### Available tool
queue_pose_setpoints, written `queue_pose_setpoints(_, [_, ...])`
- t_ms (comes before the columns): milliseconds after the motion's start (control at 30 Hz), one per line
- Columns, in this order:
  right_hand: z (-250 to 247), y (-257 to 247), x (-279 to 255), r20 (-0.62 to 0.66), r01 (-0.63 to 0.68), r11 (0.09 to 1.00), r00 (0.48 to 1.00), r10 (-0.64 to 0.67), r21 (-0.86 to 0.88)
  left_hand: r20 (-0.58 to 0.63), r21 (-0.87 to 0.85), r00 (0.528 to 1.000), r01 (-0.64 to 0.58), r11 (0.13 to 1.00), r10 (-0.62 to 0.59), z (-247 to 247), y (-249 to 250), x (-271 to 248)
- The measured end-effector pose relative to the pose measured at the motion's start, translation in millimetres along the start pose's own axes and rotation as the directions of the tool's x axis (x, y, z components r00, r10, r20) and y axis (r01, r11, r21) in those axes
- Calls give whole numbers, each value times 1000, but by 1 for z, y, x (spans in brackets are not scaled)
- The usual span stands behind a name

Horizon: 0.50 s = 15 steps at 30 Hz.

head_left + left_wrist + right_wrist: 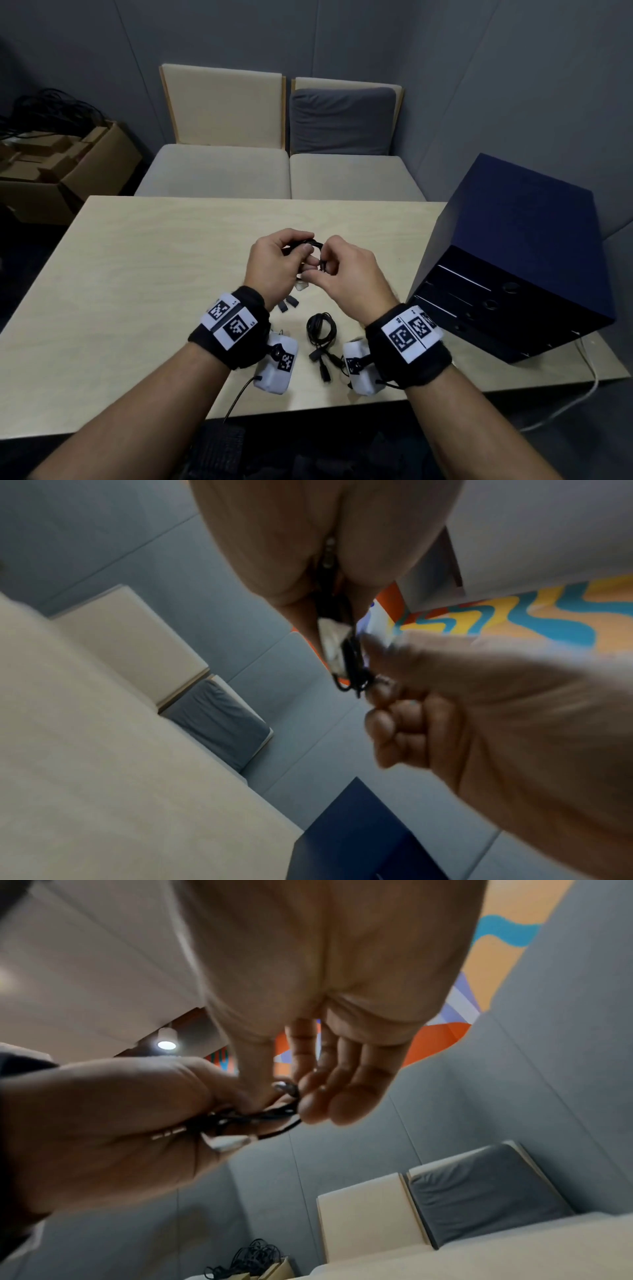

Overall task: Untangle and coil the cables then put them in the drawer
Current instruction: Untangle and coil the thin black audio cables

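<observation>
Both hands (308,267) around black cable (310,245)

The table (137,274) lies bare along its left and far edges; the navy drawer cabinet (520,240) blocks the right edge, and a coiled black cable (321,327) lies near the front edge.

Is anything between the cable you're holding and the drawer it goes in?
Yes, the drawers themselves: every drawer front on the blue drawer unit looks closed, so one must be pulled open first. The table between the held cable and the unit shows nothing in the way.
</observation>
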State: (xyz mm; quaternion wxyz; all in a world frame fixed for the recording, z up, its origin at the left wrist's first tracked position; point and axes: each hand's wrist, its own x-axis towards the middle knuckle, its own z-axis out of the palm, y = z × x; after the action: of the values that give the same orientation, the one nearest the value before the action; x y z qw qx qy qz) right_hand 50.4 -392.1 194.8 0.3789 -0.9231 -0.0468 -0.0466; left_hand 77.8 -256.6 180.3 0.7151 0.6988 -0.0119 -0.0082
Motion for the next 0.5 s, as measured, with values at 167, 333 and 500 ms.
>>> queue_pose_setpoints(167, [-1,7,3,56,-86,992,995,81,96,-13,-43,1000,26,999,-26,-5,-6,3])
queue_pose_setpoints(333, [-26,21,-3,260,-187,861,963,66,474,16,13,1000,5,1000,-5,-16,-12,4])
queue_pose_setpoints(500, [-20,33,-5,377,-230,905,922,84,359,113,20,993,31,999,-33,-15,-19,4])
